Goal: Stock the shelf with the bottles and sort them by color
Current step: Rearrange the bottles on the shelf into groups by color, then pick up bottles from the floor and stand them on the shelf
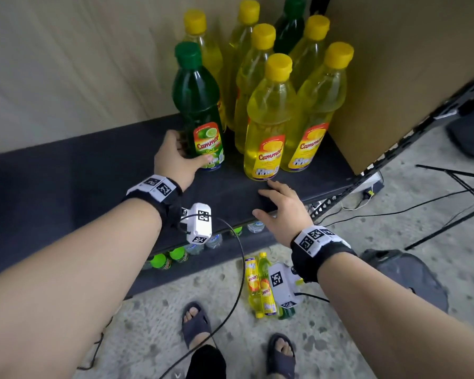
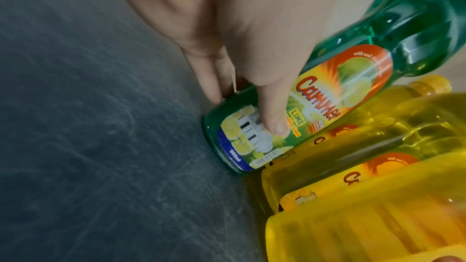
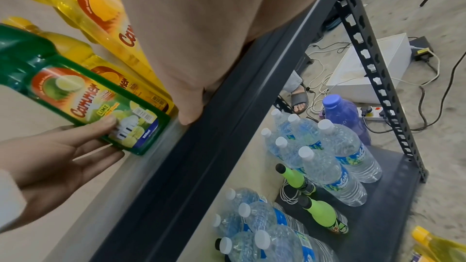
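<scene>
A green-capped green bottle (image 1: 197, 105) stands upright on the dark shelf board (image 1: 93, 165), left of a cluster of several yellow bottles (image 1: 268, 119). My left hand (image 1: 175, 157) grips it low down, thumb on the label (image 2: 274, 125) and fingers behind (image 2: 209, 87). In the right wrist view the same green bottle (image 3: 75, 95) sits in that left hand (image 3: 50, 156). A second green bottle (image 1: 290, 28) stands behind the yellow ones. My right hand (image 1: 282, 206) rests on the shelf's front edge with spread fingers, holding nothing, just before the nearest yellow bottle (image 1: 266, 149).
A cardboard box (image 1: 408, 64) walls the shelf's right end. Two yellow bottles (image 1: 260, 285) lie on the floor by my feet. The lower shelf holds water bottles (image 3: 327, 156) and bright green bottles (image 3: 297, 180). Cables and a white box (image 3: 365, 67) lie beyond the perforated upright (image 3: 373, 67).
</scene>
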Available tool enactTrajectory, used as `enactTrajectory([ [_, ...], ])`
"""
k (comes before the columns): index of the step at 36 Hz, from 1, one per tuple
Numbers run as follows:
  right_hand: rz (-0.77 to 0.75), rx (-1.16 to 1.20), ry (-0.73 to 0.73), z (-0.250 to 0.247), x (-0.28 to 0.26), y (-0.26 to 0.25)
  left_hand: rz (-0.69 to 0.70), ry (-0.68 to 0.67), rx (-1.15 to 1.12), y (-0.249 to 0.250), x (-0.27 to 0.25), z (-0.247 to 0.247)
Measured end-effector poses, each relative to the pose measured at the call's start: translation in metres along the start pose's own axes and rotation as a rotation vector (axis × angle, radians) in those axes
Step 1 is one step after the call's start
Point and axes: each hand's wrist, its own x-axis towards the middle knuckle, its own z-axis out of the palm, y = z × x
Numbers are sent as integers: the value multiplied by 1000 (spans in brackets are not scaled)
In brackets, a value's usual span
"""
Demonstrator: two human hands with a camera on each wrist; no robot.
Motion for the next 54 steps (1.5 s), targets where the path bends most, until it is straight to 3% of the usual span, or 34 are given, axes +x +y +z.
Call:
enactTrajectory([
  [15, 15, 32, 10, 2, 0, 0, 9, -6, 169, 27, 19, 15],
  [28, 17, 24, -10, -3, -1, 2, -9, -13, 214, 27, 0, 14],
  [37, -9, 31, 75, -25, -23, 15, 47, -153, 262, 14, -80, 9],
  [45, 23, -19, 28, -37, -58, 37, 142, -206, 368, 22, -155, 16],
  [54, 161, -13, -139, -34, -131, 56, 72, -287, 312, 17, -231, 25],
])
